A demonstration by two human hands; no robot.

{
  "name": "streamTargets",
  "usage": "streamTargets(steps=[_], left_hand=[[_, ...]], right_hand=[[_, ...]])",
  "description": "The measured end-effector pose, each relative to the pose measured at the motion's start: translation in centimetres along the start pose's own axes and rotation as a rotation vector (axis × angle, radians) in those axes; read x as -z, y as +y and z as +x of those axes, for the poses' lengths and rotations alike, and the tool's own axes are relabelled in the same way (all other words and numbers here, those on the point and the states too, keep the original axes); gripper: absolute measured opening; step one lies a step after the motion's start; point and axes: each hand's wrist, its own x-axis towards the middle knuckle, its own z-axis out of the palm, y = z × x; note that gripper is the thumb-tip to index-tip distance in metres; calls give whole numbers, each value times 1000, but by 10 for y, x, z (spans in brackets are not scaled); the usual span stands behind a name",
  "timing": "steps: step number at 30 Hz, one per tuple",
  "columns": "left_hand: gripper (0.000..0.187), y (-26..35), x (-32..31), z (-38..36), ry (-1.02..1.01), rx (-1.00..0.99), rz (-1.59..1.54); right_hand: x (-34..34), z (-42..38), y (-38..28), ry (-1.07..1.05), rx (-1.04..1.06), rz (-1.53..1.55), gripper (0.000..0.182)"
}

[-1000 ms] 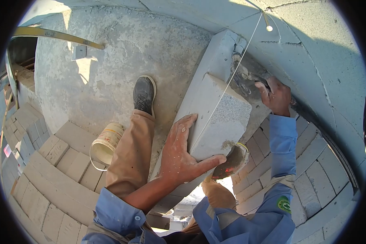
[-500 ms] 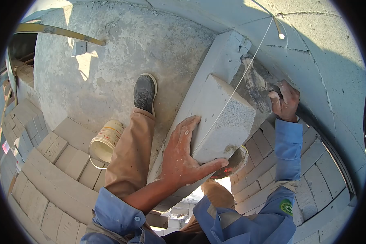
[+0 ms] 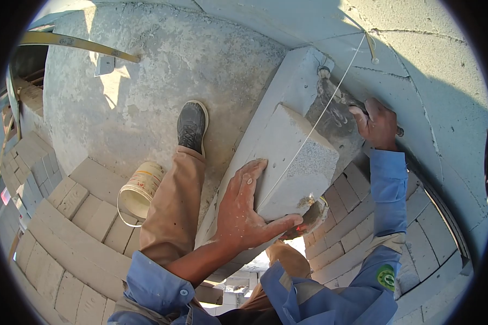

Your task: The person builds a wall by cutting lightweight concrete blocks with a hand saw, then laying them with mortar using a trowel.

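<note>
My left hand [image 3: 244,211] lies spread on a pale block [image 3: 298,157], its thumb along the near edge. The block sits on a course of pale blocks [image 3: 271,114]. My right hand [image 3: 378,124] is closed round the dark handle of a trowel [image 3: 336,116], whose mortar-smeared blade lies at the far end of the block. A taut white string [image 3: 331,97] crosses above the block. Below the block's near end is a mortar-stained container [image 3: 313,221], partly hidden.
A white bucket [image 3: 141,189] stands left of my leg, near stacked blocks [image 3: 87,211]. My shoe [image 3: 192,127] rests on the concrete floor [image 3: 141,81]. A block wall [image 3: 417,108] rises at the right. A yellow bar [image 3: 81,43] reaches in at upper left.
My right hand has turned on the trowel handle, and more of the handle's end shows. The blade has shifted slightly. My left hand has stayed on the block.
</note>
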Motion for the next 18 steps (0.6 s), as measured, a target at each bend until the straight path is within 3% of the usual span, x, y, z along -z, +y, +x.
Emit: streamTargets(steps=[4,6,7,9,13,16,18], left_hand=[[109,0,2,1,-5,12,15],[109,0,3,1,-6,27,0],[109,0,2,1,-14,30,-13],[110,0,-1,-1,-14,26,-7],[110,-5,0,1,-20,26,-9],[111,-4,-1,0,-2,17,-22],[111,-2,-1,0,-10,25,-20]], right_hand=[[15,6,-6,119,19,136,48],[27,7,-12,145,229,224,46],[22,8,-11,139,228,224,46],[11,10,-7,-124,10,-60,45],[19,6,-13,-2,65,130,46],[25,5,-7,-72,191,151,45],[15,10,-6,-119,89,84,46]])
